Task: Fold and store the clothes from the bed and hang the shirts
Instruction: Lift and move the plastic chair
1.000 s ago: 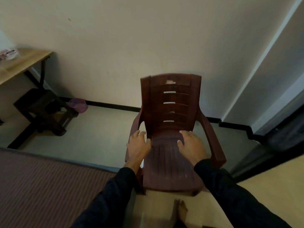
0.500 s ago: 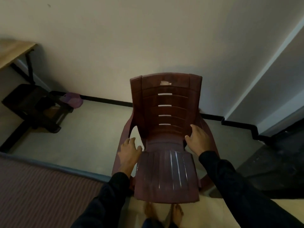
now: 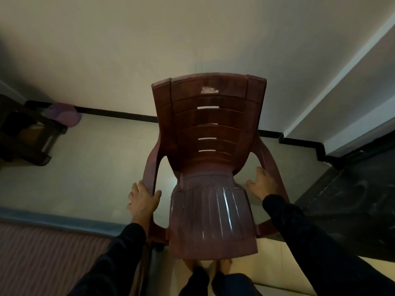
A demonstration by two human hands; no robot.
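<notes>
Left hand (image 3: 142, 199) grips left armrest of glossy brown moulded plastic chair (image 3: 210, 159), slatted curved back; right hand (image 3: 263, 184) curled on right armrest; striped ribbed bed (image 3: 49, 255) lower left, no clothes visible

text: none legible | labels: none | brands: none | numbers: none | chair (image 3: 210, 133) backrest: pale scuffed patch (torn sticker or worn spot, cannot tell), no letters readable
</notes>
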